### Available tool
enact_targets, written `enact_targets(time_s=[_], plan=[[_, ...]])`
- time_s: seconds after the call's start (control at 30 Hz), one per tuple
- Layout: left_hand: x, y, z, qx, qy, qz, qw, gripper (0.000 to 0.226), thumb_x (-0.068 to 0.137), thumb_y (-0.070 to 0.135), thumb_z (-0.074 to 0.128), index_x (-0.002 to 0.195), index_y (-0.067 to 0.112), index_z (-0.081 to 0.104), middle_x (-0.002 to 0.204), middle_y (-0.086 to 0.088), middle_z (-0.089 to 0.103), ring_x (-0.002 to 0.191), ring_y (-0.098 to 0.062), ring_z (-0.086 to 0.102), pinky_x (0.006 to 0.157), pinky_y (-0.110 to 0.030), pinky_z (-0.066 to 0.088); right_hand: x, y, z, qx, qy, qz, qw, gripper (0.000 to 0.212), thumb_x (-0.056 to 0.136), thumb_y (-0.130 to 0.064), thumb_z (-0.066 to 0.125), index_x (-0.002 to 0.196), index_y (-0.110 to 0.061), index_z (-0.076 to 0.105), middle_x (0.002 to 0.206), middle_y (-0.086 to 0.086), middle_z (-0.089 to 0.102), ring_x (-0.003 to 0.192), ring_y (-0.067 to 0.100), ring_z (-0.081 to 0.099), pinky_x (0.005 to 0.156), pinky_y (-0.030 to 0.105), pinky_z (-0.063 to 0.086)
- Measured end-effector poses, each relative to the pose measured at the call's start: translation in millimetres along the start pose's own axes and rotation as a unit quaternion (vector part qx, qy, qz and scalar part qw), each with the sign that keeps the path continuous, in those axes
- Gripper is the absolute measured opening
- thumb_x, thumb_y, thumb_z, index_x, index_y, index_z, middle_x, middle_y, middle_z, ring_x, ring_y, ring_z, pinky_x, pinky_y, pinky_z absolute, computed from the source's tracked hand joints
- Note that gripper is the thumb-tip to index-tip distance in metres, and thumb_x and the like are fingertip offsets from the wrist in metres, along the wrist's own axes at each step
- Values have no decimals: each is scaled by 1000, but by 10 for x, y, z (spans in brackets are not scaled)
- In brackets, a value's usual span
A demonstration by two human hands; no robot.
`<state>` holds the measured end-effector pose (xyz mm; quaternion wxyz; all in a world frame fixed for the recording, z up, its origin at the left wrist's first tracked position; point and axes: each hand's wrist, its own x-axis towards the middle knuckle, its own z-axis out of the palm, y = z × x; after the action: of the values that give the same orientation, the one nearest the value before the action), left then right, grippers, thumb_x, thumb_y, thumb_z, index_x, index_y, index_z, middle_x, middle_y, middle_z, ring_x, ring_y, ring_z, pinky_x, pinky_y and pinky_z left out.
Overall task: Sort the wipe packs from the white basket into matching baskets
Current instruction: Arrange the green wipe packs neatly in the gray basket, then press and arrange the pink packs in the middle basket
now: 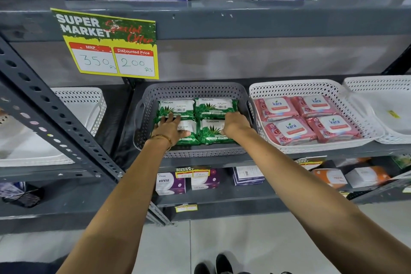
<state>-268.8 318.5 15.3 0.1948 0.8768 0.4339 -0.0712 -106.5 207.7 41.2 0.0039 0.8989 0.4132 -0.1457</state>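
Observation:
A grey perforated basket [200, 153] sits mid-shelf and holds four green Origami aloe wipe packs in two rows. My left hand [170, 128] lies flat, fingers spread, on the front left green pack [192, 128], its fingertips reaching the back left pack [178, 107]. My right hand [235, 123] rests on the front right green pack [211, 134], fingers curled down over its far edge beside the back right pack [215, 107]. To the right, a white basket [289, 88] holds four pink Kara packs [291, 128].
Another white basket [378, 83] at far right holds only a small yellow scrap. A further white basket [89, 100] stands left of the slanted upright post [44, 122]. A yellow price sign [111, 46] hangs from the shelf above. Boxed goods fill the shelf below.

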Motion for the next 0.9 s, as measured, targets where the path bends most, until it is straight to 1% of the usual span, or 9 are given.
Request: enact_targets(time_s=[0.17,0.23,0.27,0.33,0.37,0.43,0.5,0.63,0.9], plan=[[8,-9,-38,-7,58,11,998,80,86,49,54,147,17,15,157,-7,11,143,-31,5,116,-51,8,41,1,-71,-20,-6,4,1000,24,89,-12,61,111,-3,60,112,10,67,100,25,64,74,30,51],[43,20,-78,-26,94,16,995,78,88,53,47,147,14,14,157,-8,12,143,-29,3,117,-47,5,84,-32,-124,4,59,-13,998,34,91,-23,56,120,-5,55,124,13,60,114,29,56,87,36,51],[74,42,-95,-35,108,16,993,77,90,56,40,147,13,12,157,-8,10,143,-28,1,117,-44,2,117,-39,-116,22,116,-45,992,40,94,-29,50,126,-5,50,131,16,54,123,32,48,97,42,46],[170,78,-116,-17,126,22,992,73,92,57,23,147,12,5,157,-9,2,143,-27,-5,114,-39,-7,188,-70,-55,33,195,-116,973,52,98,-39,35,140,-8,35,148,18,34,139,36,26,113,51,25],[211,91,-107,5,127,29,991,71,93,56,16,147,13,0,157,-9,-4,143,-26,-9,113,-37,-10,218,-81,3,22,185,-138,973,57,99,-43,27,146,-11,23,155,18,19,144,36,11,117,53,11],[308,84,-72,45,111,38,992,69,93,55,9,146,14,-10,155,-9,-15,141,-24,-17,110,-37,-15,305,-112,164,15,113,-147,983,64,97,-50,15,150,-16,1,158,16,-7,145,34,-13,114,53,-9],[388,54,-6,67,86,37,993,72,92,57,8,144,13,-15,154,-10,-22,140,-25,-21,112,-39,-14,380,-127,332,16,55,-148,987,67,95,-55,10,149,-18,-7,157,15,-16,143,33,-20,110,55,-17],[513,-15,109,96,64,42,992,75,90,61,6,144,13,-14,153,-11,-22,140,-25,-22,111,-39,-16,506,-149,465,10,33,-159,987,69,93,-59,6,149,-22,-8,157,13,-15,144,29,-18,108,56,-21],[565,-53,195,113,74,56,989,71,92,57,9,145,13,-13,153,-12,-21,141,-26,-18,114,-42,-15,542,-164,534,-22,43,-161,986,71,92,-59,5,148,-19,-10,157,16,-16,145,31,-16,112,62,-12]])
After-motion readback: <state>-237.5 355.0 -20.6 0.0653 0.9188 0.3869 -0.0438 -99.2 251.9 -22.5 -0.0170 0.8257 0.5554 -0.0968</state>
